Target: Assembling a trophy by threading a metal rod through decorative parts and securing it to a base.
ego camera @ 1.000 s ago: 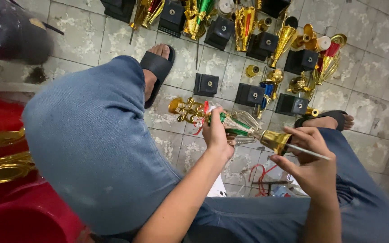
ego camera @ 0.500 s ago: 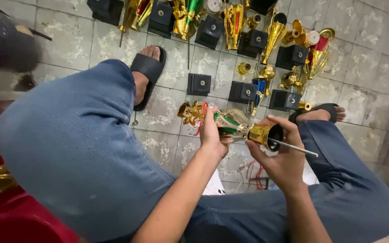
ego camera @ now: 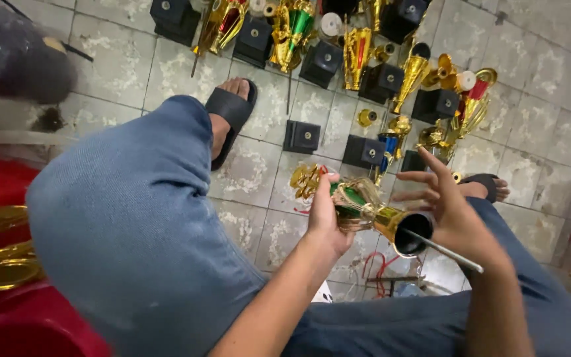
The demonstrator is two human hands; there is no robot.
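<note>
The left hand (ego camera: 325,215) grips the gold trophy (ego camera: 365,211) around its middle. The right hand (ego camera: 447,205), fingers spread, is just beside its hollow end.

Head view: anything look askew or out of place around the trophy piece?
Nothing damaged. The gold-and-green trophy piece lies sideways in the left hand, a thin metal rod jutting from its open end by the right hand. Trophy parts and black bases lie scattered on the tiles.

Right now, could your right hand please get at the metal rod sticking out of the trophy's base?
Probably yes: the right hand is open beside the trophy, which the left hand holds, and nothing covers the rod.
</note>
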